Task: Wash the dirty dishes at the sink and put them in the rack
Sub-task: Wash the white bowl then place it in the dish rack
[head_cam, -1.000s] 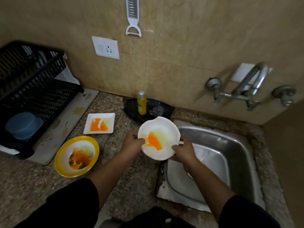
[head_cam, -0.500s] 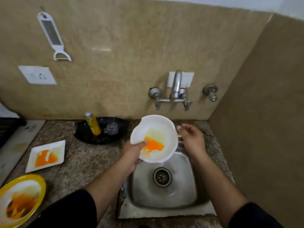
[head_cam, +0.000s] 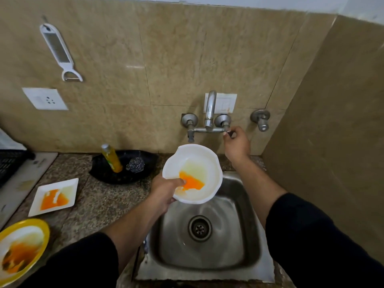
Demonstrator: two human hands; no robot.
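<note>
My left hand (head_cam: 164, 192) holds a white bowl (head_cam: 199, 163) smeared with orange sauce, thumb inside its rim, tilted over the back of the steel sink (head_cam: 247, 246). My right hand (head_cam: 236, 144) is raised to the wall tap (head_cam: 209, 113) and pinches its right handle. No water runs from the spout. A white square plate (head_cam: 66, 188) and a yellow-rimmed plate (head_cam: 41, 231), both stained orange, lie on the counter to the left.
A black tray (head_cam: 101, 173) behind the plates holds a yellow soap bottle (head_cam: 112, 159) and a steel scrubber (head_cam: 136, 165). The black dish rack (head_cam: 10, 163) shows at the left edge. A wall stands close to the sink's right.
My right hand left the bowl and rose to the tap's right handle. My left hand alone now keeps the bowl over the sink. The view swung right, away from the rack.
</note>
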